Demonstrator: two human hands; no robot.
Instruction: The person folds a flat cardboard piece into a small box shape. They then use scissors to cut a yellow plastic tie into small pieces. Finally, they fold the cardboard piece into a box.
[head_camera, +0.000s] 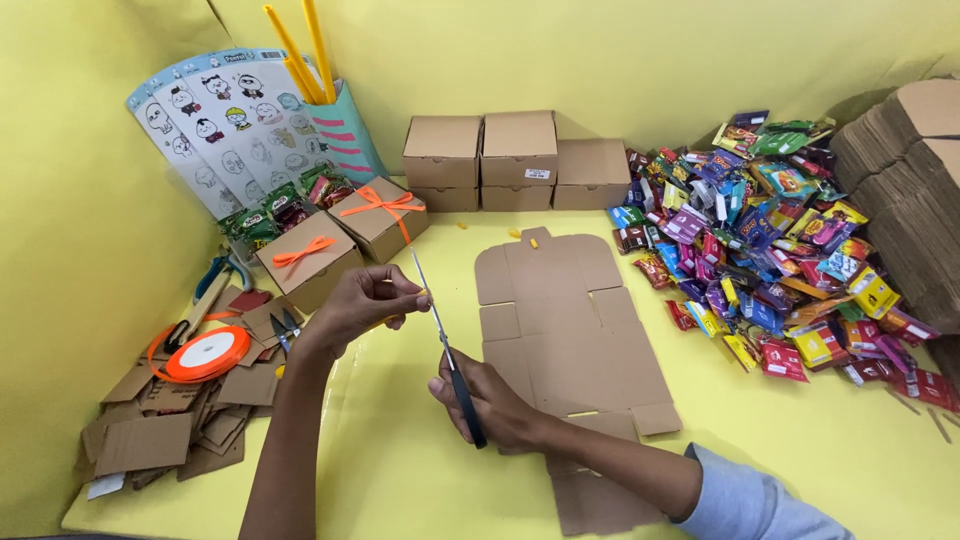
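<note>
My right hand (492, 403) grips the dark handles of a pair of scissors (446, 347), whose blades point up and away from me. My left hand (362, 301) pinches a small yellow strip (424, 294) right against the blades. A flat, unfolded cardboard box blank (565, 320) lies on the yellow table (400, 470) just right of both hands.
Two closed boxes tied with orange ribbon (345, 232) stand at the left, three plain boxes (520, 160) at the back. A heap of wrapped candies (770, 250) fills the right, beside stacked cardboard (905, 180). An orange ribbon spool (207, 353) and cardboard scraps (170, 420) lie at left.
</note>
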